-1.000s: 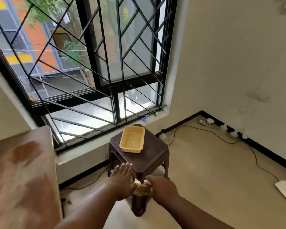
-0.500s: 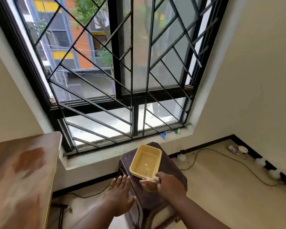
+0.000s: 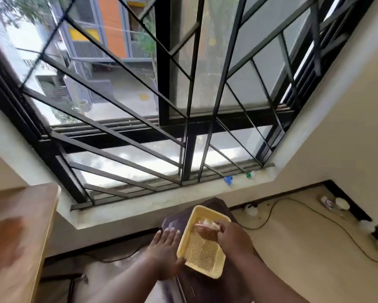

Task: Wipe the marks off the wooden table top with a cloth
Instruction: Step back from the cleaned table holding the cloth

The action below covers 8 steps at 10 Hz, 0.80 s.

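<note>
The wooden table top [image 3: 20, 232] fills the lower left, with a darker brown patch on it. A brown and white cloth [image 3: 206, 229] is bunched in my right hand [image 3: 234, 237], which grips it over the yellow mesh tray [image 3: 202, 252]. The tray lies on a dark brown plastic stool [image 3: 205, 285]. My left hand [image 3: 165, 252] is flat with straight fingers beside the tray's left rim, its thumb against the tray's near corner.
A barred window [image 3: 162, 106] and its pale sill [image 3: 162, 200] stand straight ahead. Along the right wall's black skirting a cable [image 3: 314, 211] runs over the floor, with small white items [image 3: 342, 203] beside it. A blue item [image 3: 228, 179] lies on the sill.
My right hand has carried the cloth forward from the stool's near edge to over the tray. My left hand moved up beside the tray. The view has closed in on the window.
</note>
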{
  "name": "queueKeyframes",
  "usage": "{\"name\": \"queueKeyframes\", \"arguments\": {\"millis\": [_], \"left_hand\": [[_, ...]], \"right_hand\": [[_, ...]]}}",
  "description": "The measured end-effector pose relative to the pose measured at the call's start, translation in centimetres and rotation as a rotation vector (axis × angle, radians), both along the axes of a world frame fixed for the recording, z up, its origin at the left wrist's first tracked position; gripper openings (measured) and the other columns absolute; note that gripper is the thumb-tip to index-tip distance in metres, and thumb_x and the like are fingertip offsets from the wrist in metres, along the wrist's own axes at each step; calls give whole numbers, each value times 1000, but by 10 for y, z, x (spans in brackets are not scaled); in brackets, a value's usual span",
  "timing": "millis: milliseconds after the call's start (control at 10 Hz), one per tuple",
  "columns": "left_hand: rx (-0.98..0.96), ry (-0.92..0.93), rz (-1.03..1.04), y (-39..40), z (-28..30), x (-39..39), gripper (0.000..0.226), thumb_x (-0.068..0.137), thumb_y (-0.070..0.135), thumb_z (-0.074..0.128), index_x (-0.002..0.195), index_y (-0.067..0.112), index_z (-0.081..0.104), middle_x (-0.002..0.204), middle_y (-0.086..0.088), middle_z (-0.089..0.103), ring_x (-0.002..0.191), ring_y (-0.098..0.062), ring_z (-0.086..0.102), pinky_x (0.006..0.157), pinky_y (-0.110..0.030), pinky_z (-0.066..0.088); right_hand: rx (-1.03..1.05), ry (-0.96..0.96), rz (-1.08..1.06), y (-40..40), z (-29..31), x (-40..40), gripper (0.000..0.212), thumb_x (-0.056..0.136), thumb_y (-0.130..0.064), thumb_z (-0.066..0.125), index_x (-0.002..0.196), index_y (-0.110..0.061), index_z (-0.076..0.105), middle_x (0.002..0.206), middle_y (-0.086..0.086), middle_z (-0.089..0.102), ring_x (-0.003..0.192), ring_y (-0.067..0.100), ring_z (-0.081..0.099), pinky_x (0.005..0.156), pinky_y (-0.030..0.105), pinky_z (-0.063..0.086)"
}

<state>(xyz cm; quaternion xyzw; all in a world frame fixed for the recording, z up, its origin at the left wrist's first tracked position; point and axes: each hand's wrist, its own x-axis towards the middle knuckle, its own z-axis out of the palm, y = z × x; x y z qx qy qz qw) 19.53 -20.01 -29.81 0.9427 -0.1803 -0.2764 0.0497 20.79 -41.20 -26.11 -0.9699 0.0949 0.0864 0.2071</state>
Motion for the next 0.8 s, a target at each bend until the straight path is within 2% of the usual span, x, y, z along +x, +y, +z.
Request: {"name": "queueKeyframes", "arguments": {"millis": [100,200,300,400,500,600,700,800], "left_hand": [[9,42,-13,0,-16,11,79,96,56,24,151,11,-10,160,-9,-13,146,-23,-18,117,-39,-15],[19,65,-26,-3,-31,20,79,96,56,24,151,11,-10,160,-10,-13,146,-23,-18,117,-39,-15],[10,54,-60,-9,-45,27,77,96,56,22,151,13,-12,160,-8,-14,145,-20,-20,115,-38,-18],[-2,41,-84,-17,-57,28,77,96,57,22,151,15,-10,160,-6,-14,144,-18,-21,114,-36,-20],[11,11,-95,-23,-61,29,76,96,56,23,152,14,-9,160,-7,-14,144,-18,-21,114,-36,-20],[21,20,-82,-31,-59,26,75,97,54,22,151,14,-10,159,-7,-14,144,-19,-22,116,-37,-18],[19,38,-62,-37,-58,22,75,97,54,22,151,15,-11,159,-7,-15,144,-20,-22,117,-39,-16],[18,22,-25,-42,-58,15,74,97,54,22,151,15,-11,159,-7,-14,144,-20,-22,116,-38,-17]], "right_hand": [[-51,-73,-21,2,-13,16,41,90,-20,44,125,-39,52,114,0,62,95,21,63,76,31,48],[-127,-57,25,9,-33,24,43,95,-18,35,135,-32,42,122,1,50,94,23,61,70,34,48],[-199,36,124,19,-62,22,47,95,-12,35,140,-26,34,131,2,41,98,23,58,71,36,50],[-191,124,218,30,-88,15,44,96,-14,33,139,-25,35,142,6,33,108,27,54,80,40,50],[-133,211,303,36,-106,11,42,97,-19,34,138,-25,32,143,8,31,110,32,53,84,42,47],[-87,311,370,35,-116,5,32,92,-30,45,123,-21,47,129,8,43,106,32,54,84,41,47],[-32,354,410,28,-118,3,32,87,-38,46,111,-20,57,119,7,52,104,31,55,84,38,46],[-63,318,474,19,-116,-2,34,90,-42,40,110,-23,59,114,5,60,103,30,56,84,37,43]]}}
